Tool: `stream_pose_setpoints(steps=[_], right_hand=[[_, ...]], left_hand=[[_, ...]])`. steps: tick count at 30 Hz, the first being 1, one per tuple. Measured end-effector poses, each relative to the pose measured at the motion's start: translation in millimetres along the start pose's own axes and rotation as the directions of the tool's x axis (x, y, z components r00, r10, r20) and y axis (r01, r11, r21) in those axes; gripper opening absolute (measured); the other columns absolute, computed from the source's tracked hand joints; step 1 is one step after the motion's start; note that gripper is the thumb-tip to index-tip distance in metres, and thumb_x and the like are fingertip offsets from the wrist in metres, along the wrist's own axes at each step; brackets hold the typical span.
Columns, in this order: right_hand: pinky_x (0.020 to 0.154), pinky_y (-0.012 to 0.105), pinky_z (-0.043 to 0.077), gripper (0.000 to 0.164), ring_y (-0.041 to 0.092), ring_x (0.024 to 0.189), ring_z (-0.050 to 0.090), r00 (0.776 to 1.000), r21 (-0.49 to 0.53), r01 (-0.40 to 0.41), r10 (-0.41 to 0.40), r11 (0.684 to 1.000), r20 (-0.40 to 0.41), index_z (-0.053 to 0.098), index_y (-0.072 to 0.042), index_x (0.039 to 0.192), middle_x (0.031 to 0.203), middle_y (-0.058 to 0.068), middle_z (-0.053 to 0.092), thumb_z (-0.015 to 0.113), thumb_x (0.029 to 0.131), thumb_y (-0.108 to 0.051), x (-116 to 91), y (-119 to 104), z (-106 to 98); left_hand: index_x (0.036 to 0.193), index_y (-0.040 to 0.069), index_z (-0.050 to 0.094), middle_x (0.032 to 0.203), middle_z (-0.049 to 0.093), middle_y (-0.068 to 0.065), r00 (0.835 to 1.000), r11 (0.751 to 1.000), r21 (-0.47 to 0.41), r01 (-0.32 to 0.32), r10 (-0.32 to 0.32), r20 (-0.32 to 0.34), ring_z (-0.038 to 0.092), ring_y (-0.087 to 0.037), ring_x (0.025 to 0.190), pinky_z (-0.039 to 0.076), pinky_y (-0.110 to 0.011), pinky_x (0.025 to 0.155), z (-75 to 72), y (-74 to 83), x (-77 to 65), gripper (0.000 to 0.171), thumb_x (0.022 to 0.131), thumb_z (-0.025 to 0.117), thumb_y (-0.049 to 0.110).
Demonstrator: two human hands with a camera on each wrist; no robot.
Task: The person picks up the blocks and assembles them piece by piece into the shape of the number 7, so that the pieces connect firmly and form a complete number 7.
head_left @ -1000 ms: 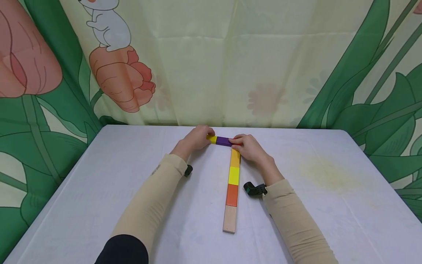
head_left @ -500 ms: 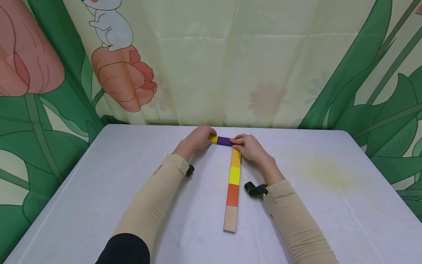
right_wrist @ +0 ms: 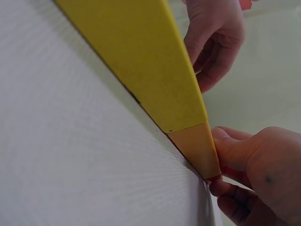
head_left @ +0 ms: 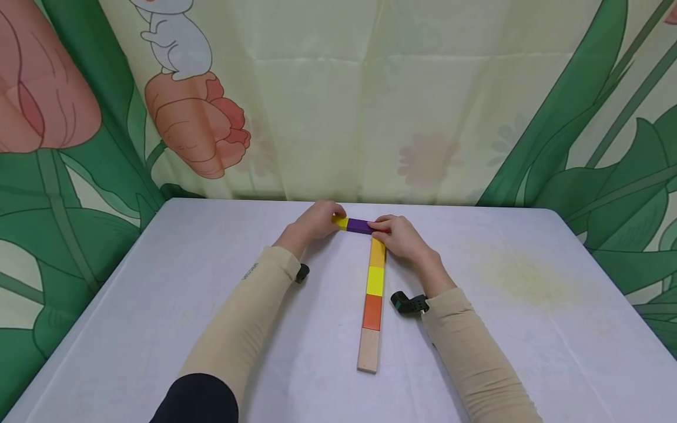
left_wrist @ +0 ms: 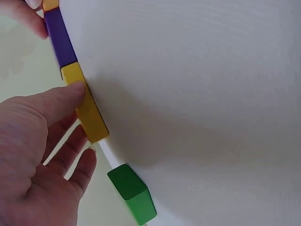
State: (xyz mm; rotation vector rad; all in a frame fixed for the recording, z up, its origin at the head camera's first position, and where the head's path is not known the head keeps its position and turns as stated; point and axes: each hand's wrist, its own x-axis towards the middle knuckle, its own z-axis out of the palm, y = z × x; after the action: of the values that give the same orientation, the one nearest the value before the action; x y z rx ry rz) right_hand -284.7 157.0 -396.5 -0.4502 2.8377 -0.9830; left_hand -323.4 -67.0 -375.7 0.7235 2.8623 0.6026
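My left hand (head_left: pixel 319 220) pinches a yellow block (left_wrist: pixel 89 108) between thumb and fingers at the left end of a short crosswise row. A purple block (head_left: pixel 359 227) lies end to end with it. At the row's right end, my right hand (head_left: pixel 402 237) pinches a red block (right_wrist: pixel 213 178), mostly hidden by the fingers. From there a straight line of blocks runs towards me: amber (head_left: pixel 377 252), yellow (head_left: pixel 375 281), orange (head_left: pixel 372 312) and plain wood (head_left: pixel 368 351). They touch end to end.
A green block (left_wrist: pixel 134 193) stands just beyond the left hand in the left wrist view; the head view does not show it. The white-covered table (head_left: pixel 476 352) ends close behind the crosswise row, with a printed curtain (head_left: pixel 338 117) beyond.
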Motion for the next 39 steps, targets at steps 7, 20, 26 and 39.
stream_pose_setpoints(steps=[7, 20, 26, 39], right_hand=[[0.112, 0.051, 0.034, 0.036, 0.038, 0.132, 0.045, 1.0, -0.024, 0.007, -0.006, 1.0, 0.007, 0.062, -0.01, 0.138, 0.14, 0.018, 0.055, 0.061, 0.102, -0.012, 0.8, 0.5, 0.2], [0.113, 0.051, 0.034, 0.037, 0.038, 0.133, 0.044, 1.0, -0.008, 0.004, -0.004, 1.0, 0.006, 0.061, -0.01, 0.138, 0.141, 0.018, 0.054, 0.061, 0.102, -0.011, 0.7, 0.7, 0.0], [0.113, 0.051, 0.033, 0.037, 0.038, 0.133, 0.044, 1.0, -0.009, 0.005, -0.005, 1.0, 0.005, 0.061, -0.01, 0.138, 0.141, 0.018, 0.054, 0.061, 0.102, -0.011, 0.7, 1.2, 0.2], [0.114, 0.051, 0.032, 0.037, 0.04, 0.133, 0.045, 1.0, -0.035, 0.03, -0.03, 0.999, 0.006, 0.062, -0.009, 0.138, 0.14, 0.019, 0.056, 0.061, 0.101, -0.01, 1.6, 2.1, 0.2]], left_hand=[[0.131, 0.005, 0.066, 0.128, 0.064, -0.01, 0.999, 0.999, -0.019, 0.03, -0.03, 0.021, 0.055, -0.026, 0.121, 0.042, -0.037, 0.106, -7.4, -2.6, -3.9, 0.037, 0.094, 0.068, 0.005], [0.134, 0.001, 0.061, 0.132, 0.062, -0.015, 0.998, 0.997, -0.036, -0.068, 0.068, 0.001, 0.052, -0.033, 0.125, 0.039, -0.042, 0.108, -30.7, -27.7, -30.1, 0.043, 0.092, 0.069, 0.006], [0.136, -0.001, 0.059, 0.135, 0.059, -0.017, 0.999, 0.997, -0.054, -0.045, 0.046, 0.013, 0.05, -0.034, 0.127, 0.038, -0.044, 0.109, -36.5, -42.8, -41.7, 0.046, 0.091, 0.071, 0.005], [0.137, -0.003, 0.057, 0.137, 0.057, -0.019, 0.999, 0.999, -0.048, 0.002, 0.0, 0.053, 0.049, -0.034, 0.128, 0.036, -0.044, 0.111, -36.2, -66.3, -51.4, 0.051, 0.088, 0.069, -0.005]])
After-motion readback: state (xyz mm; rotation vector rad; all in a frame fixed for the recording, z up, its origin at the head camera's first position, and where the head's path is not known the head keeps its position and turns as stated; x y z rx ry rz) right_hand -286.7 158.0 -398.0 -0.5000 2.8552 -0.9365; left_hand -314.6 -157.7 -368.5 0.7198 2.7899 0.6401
